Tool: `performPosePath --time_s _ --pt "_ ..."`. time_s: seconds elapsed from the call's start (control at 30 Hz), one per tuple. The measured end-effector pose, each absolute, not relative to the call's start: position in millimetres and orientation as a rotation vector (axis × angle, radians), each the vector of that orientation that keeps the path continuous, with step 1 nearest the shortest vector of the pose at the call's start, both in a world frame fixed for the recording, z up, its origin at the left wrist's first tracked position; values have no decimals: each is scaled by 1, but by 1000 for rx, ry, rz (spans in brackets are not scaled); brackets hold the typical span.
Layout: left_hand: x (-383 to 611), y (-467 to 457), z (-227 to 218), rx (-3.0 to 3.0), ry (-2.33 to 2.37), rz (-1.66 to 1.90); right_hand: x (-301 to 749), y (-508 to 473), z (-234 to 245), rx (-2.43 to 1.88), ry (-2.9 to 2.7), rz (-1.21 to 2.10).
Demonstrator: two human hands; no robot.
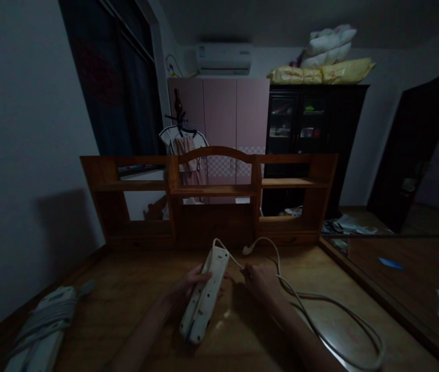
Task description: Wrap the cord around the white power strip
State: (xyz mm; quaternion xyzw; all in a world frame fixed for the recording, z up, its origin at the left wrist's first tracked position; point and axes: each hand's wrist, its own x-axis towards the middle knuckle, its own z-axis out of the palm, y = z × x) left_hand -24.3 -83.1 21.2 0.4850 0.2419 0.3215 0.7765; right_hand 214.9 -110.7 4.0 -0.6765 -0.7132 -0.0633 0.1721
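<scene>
A white power strip (205, 293) lies lengthwise on the wooden desk (134, 294), and my left hand (188, 289) is wrapped round its left side. Its white cord (331, 305) leaves the far end, passes under my right hand (260, 281), and loops round the right part of the desk. My right hand is closed in a pinch on the cord just right of the strip. The cord's plug (247, 250) rests on the desk near the back shelf.
A low wooden shelf unit (211, 199) stands along the desk's back edge. A second white power strip with its cord wound round it (44, 325) lies at the front left. A wall runs along the left. A glass-topped surface (417, 268) adjoins on the right.
</scene>
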Motion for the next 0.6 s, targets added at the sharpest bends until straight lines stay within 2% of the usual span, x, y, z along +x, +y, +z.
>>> performPosePath --time_s 0.6 --pt "-10 -67 0 1020 661 835 205 -123 9 -1790 -2280 -56"
